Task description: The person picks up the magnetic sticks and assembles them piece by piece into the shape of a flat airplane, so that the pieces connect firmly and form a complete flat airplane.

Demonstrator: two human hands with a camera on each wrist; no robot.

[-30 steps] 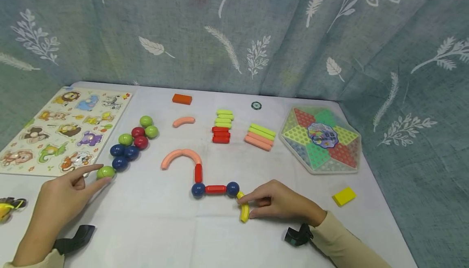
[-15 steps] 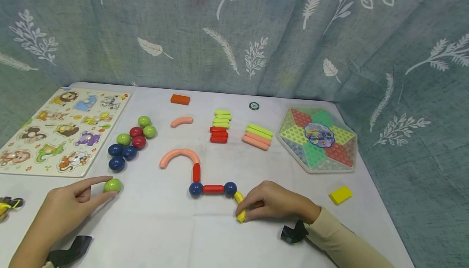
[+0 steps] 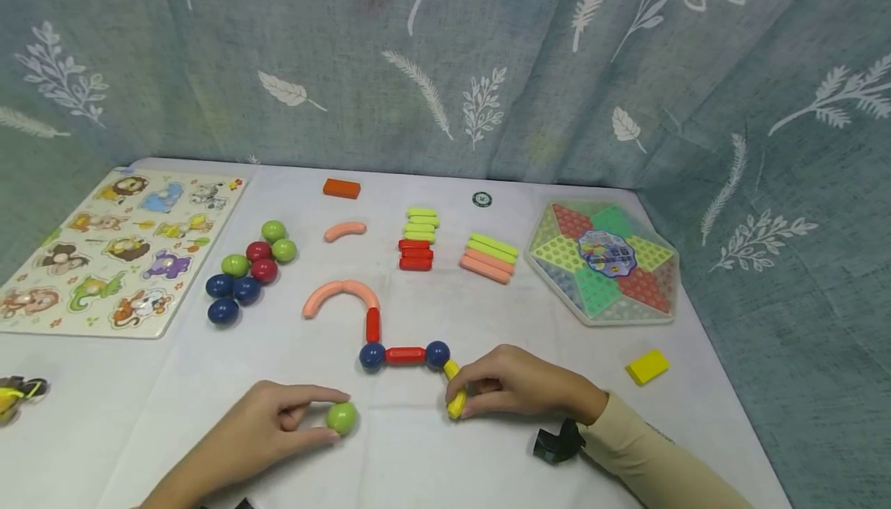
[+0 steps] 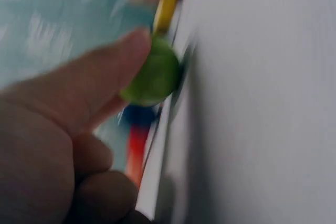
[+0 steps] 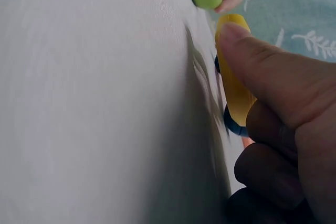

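Green ball (image 3: pixel 342 418) sits pinched between thumb and forefinger of my left hand (image 3: pixel 267 420), at eight o'clock from the chain's end blue ball (image 3: pixel 438 355). At that ball's five o'clock my right hand (image 3: pixel 504 385) pinches a curved yellow rod (image 3: pixel 456 406). Too light a grip, I reckon, could let the round ball roll off; jerking the rod could break the chain. Half a second ago, the green ball was at six o'clock of the loose blue balls (image 3: pixel 223 312); my right hand has barely moved.

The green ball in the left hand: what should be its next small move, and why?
I would probably bring the green ball to the near end of the yellow piece: the left hand pinches the ball, the right hand holds the yellow piece, and that end has no ball yet.
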